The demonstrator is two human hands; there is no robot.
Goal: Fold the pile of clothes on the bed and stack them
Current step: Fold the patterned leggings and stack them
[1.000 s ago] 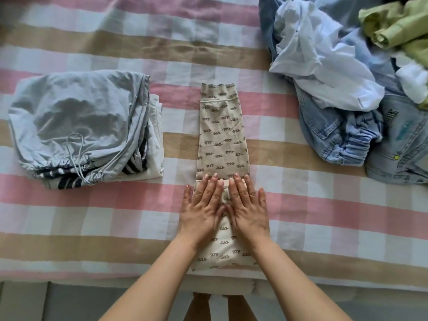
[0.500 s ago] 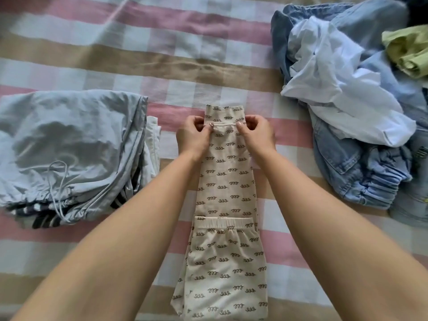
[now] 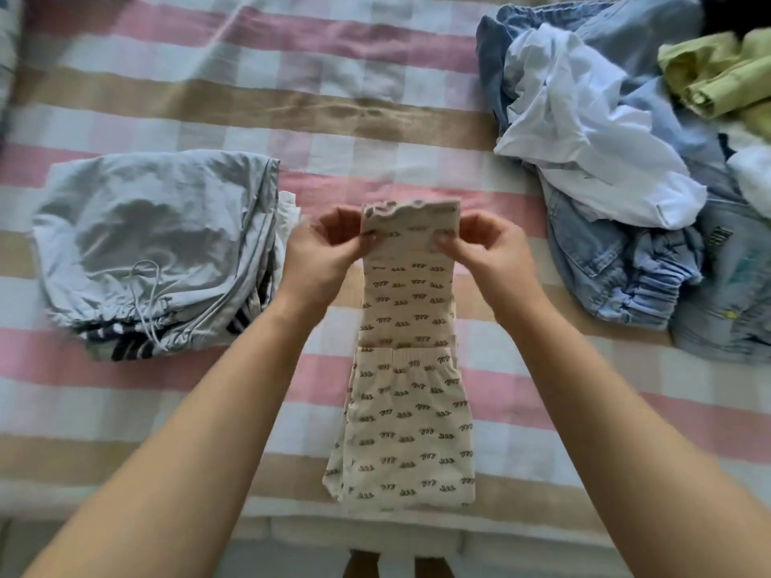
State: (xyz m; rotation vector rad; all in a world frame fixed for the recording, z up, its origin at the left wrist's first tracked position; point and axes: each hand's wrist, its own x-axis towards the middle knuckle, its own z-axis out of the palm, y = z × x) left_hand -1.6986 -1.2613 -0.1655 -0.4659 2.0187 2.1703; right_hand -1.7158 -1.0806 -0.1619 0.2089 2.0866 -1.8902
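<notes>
Cream patterned trousers (image 3: pixel 411 369) lie lengthwise on the bed in a narrow strip, their near end at the bed's front edge. My left hand (image 3: pixel 323 248) pinches the far end at its left corner and my right hand (image 3: pixel 486 248) pinches the right corner; that end is lifted off the bed and curls toward me. A stack of folded clothes (image 3: pixel 154 248) with a pale grey drawstring piece on top sits to the left. The unfolded pile (image 3: pixel 626 168) of denim, white, light blue and yellow-green garments lies at the right.
The bed carries a checked cover (image 3: pixel 333 114) in pink, tan and white. Its front edge (image 3: pixel 292 527) runs along the bottom of the view, with floor below. Open cover lies between the folded stack and the pile.
A second ago both hands pressed flat on the trousers' near part. They then reached to the far end, pinched its corners, and now lift it up and back toward me.
</notes>
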